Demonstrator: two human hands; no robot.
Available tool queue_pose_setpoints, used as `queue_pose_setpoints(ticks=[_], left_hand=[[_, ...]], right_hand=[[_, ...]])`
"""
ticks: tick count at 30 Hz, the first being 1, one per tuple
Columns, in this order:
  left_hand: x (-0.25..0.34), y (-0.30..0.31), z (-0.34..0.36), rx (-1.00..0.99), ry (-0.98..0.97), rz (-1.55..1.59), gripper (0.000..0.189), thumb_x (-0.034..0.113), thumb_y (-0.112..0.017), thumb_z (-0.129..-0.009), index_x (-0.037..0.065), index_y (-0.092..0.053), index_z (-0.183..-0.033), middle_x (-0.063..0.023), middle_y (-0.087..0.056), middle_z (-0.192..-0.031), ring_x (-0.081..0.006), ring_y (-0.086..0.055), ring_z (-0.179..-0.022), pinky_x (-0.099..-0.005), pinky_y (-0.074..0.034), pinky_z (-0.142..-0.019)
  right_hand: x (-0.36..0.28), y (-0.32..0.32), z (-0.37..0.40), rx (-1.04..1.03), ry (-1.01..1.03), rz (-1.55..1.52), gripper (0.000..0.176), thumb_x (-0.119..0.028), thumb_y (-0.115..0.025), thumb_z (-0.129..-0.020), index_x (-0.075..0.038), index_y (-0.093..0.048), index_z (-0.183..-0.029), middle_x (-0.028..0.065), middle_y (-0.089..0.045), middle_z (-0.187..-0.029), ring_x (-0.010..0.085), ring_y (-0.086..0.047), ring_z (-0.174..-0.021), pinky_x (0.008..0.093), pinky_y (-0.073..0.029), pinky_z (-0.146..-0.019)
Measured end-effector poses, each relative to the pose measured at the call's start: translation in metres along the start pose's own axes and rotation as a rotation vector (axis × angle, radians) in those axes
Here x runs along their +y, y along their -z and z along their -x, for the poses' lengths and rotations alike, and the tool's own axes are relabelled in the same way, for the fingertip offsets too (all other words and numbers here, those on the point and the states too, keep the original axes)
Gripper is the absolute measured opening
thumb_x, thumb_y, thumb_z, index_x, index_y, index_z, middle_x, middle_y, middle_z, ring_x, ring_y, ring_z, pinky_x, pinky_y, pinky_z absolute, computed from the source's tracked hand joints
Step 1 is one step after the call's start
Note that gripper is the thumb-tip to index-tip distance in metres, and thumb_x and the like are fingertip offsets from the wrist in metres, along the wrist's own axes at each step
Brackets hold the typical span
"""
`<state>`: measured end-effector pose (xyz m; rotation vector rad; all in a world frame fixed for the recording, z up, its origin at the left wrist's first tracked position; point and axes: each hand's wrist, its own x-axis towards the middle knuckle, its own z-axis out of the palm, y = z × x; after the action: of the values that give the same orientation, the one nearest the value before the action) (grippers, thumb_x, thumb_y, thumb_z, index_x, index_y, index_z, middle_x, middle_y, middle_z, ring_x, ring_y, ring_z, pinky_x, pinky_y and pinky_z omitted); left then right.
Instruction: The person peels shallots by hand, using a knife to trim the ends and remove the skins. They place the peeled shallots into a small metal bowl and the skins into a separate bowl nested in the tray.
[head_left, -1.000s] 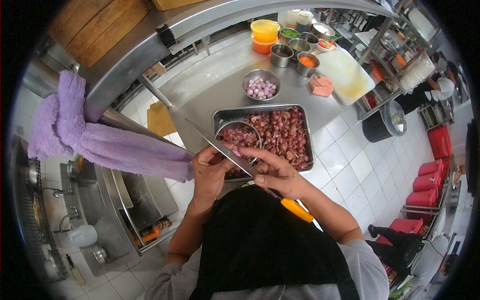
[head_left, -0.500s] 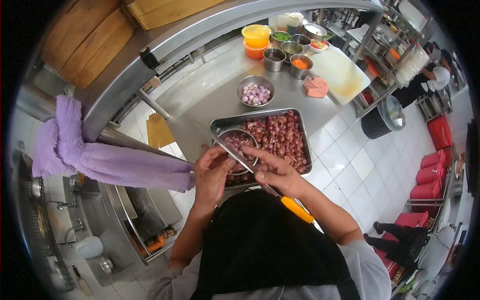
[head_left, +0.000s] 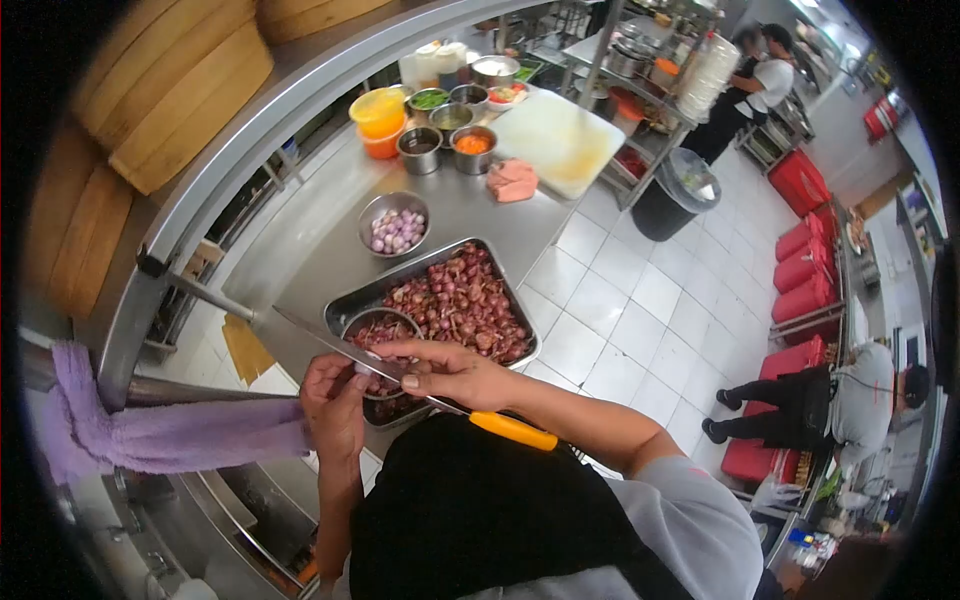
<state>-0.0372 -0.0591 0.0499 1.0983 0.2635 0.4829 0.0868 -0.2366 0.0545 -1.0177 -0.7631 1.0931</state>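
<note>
A knife with a yellow handle is in my right hand, whose fingers are wrapped round the blade near the handle. My left hand pinches a small pale shallot beside the blade. Below both hands, a round metal bowl with shallot skins sits inside a steel tray. Unpeeled red shallots fill much of that tray. Behind it stands a metal bowl of peeled purple shallots.
Orange and yellow tubs, small metal containers, a pink cloth and a white cutting board stand farther back. A purple towel hangs at left. A bin and two people are at right.
The view has swung to the right, so the table, tray and bowls appear farther left and tilted. Both hands remain close together, still with the knife between them.
</note>
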Motion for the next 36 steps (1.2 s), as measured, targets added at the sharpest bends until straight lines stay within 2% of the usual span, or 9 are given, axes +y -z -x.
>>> queue_pose_setpoints(ticks=[5, 9, 10, 15, 20, 27, 31, 33, 36], left_hand=[[-0.008, 0.009, -0.003, 0.014, 0.078, 0.228, 0.020, -0.006, -0.061, -0.086, 0.001, -0.056, -0.105, -0.0106, -0.064, -0.102, -0.0187, -0.060, -0.089, -0.0317, -0.050, -0.080], [-0.019, 0.013, 0.000, -0.049, 0.215, 0.324, 0.026, 0.000, -0.054, -0.090, 0.004, -0.053, -0.116, -0.0112, -0.060, -0.112, -0.0223, -0.059, -0.101, -0.0375, -0.049, -0.086], [-0.021, 0.011, 0.001, -0.084, 0.197, 0.400, 0.029, 0.002, -0.054, -0.092, 0.004, -0.052, -0.121, -0.0118, -0.059, -0.115, -0.0235, -0.059, -0.101, -0.0379, -0.049, -0.086], [-0.029, 0.005, 0.003, 0.010, 0.134, 0.170, 0.020, 0.005, -0.055, -0.094, 0.001, -0.057, -0.114, -0.0113, -0.063, -0.107, -0.0197, -0.060, -0.090, -0.0331, -0.048, -0.073], [-0.029, 0.032, 0.017, 0.129, 0.162, 0.140, 0.022, 0.007, -0.054, -0.096, 0.000, -0.056, -0.116, -0.0112, -0.062, -0.106, -0.0181, -0.058, -0.087, -0.0328, -0.047, -0.073], [-0.041, 0.050, 0.021, 0.315, 0.153, 0.129, 0.022, 0.008, -0.050, -0.098, 0.001, -0.057, -0.117, -0.0085, -0.060, -0.105, -0.0169, -0.055, -0.089, -0.0324, -0.046, -0.074], [-0.037, 0.042, 0.012, 0.368, 0.031, 0.088, 0.022, 0.010, -0.051, -0.097, 0.001, -0.055, -0.117, -0.0091, -0.059, -0.103, -0.0172, -0.055, -0.088, -0.0317, -0.046, -0.075], [-0.045, 0.044, 0.004, 0.380, -0.008, 0.089, 0.023, 0.010, -0.052, -0.096, 0.000, -0.054, -0.118, -0.0098, -0.059, -0.102, -0.0178, -0.056, -0.088, -0.0315, -0.046, -0.075], [-0.075, 0.054, -0.023, 0.398, 0.033, 0.121, 0.021, 0.011, -0.055, -0.096, 0.002, -0.057, -0.114, -0.0102, -0.059, -0.102, -0.0182, -0.058, -0.090, -0.0341, -0.050, -0.079]], right_hand=[[0.010, 0.003, -0.005, 0.037, 0.052, -0.039, 0.048, -0.017, -0.059, -0.097, -0.006, -0.045, -0.143, 0.0059, -0.057, -0.128, 0.0132, -0.053, -0.116, 0.0286, -0.042, -0.100], [0.018, 0.002, -0.007, -0.003, 0.046, -0.033, 0.050, -0.021, -0.060, -0.097, -0.010, -0.045, -0.144, -0.0003, -0.056, -0.121, 0.0086, -0.050, -0.096, 0.0249, -0.042, -0.084], [0.013, 0.001, -0.006, -0.008, 0.025, -0.064, 0.047, -0.016, -0.059, -0.097, -0.007, -0.046, -0.142, 0.0048, -0.055, -0.129, 0.0127, -0.051, -0.117, 0.0285, -0.041, -0.102], [0.012, 0.004, -0.003, 0.053, 0.049, -0.019, 0.047, -0.016, -0.060, -0.096, -0.009, -0.047, -0.141, 0.0053, -0.054, -0.129, 0.0137, -0.054, -0.113, 0.0295, -0.042, -0.101], [0.006, 0.016, 0.005, 0.150, -0.091, 0.048, 0.056, -0.023, -0.061, -0.094, -0.014, -0.043, -0.146, -0.0027, -0.059, -0.088, 0.0047, -0.051, -0.080, 0.0211, -0.040, -0.075], [0.050, 0.020, -0.012, 0.166, -0.154, 0.193, 0.052, -0.026, -0.060, -0.095, -0.014, -0.046, -0.144, -0.0003, -0.055, -0.087, 0.0079, -0.050, -0.086, 0.0241, -0.040, -0.084], [0.062, 0.027, -0.015, 0.211, -0.238, 0.115, 0.055, -0.026, -0.059, -0.095, -0.013, -0.043, -0.146, 0.0027, -0.059, -0.106, 0.0099, -0.055, -0.088, 0.0265, -0.045, -0.085], [0.064, 0.035, -0.013, 0.230, -0.269, -0.078, 0.052, -0.024, -0.061, -0.095, -0.011, -0.046, -0.143, 0.0088, -0.049, -0.141, 0.0166, -0.053, -0.118, 0.0292, -0.045, -0.098], [0.066, 0.051, 0.001, 0.263, -0.160, -0.152, 0.050, -0.023, -0.058, -0.096, -0.009, -0.046, -0.142, 0.0049, -0.061, -0.104, 0.0129, -0.059, -0.085, 0.0240, -0.048, -0.069]])
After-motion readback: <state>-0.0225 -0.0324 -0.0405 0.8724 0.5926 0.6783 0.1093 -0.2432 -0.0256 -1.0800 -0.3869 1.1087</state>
